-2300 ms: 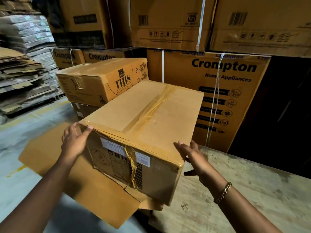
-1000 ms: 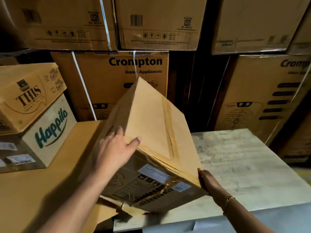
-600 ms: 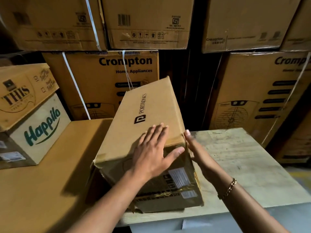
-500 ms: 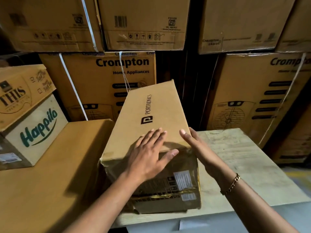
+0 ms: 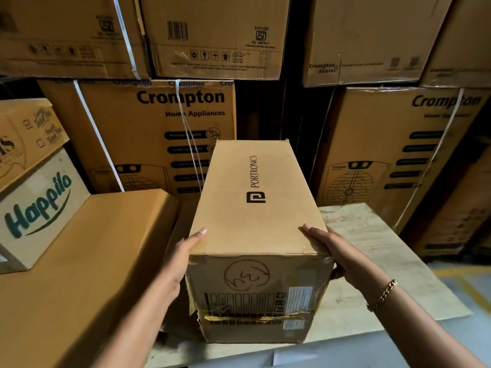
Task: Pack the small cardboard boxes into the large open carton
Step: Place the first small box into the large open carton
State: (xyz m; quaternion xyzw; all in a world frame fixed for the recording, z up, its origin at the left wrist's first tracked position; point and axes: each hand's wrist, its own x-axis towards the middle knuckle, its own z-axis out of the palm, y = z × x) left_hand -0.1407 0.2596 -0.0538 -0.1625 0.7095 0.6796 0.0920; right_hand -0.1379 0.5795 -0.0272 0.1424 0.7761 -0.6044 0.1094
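Both hands (image 5: 342, 253) grip Portronics box (image 5: 255, 208) sides on worktop (image 5: 372, 235); Crompton cartons (image 5: 159, 134) stacked close behind, Happilo box (image 5: 39, 208) left.

Portronics box (image 5: 255, 208): matt brown corrugated cardboard, creased corners, glossy yellowed tape, white paper label | surface (image 5: 372, 251): rough pale wood, scuffed, worn | flat sheet (image 5: 79, 261): smooth matt cardboard | stacked cartons (image 5: 159, 134): matt cardboard, white plastic straps | bracelet (image 5: 382, 294): shiny gold-tone metal chain

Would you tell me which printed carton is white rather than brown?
The Happilo carton at far left: white face, green lettering; the others are brown.
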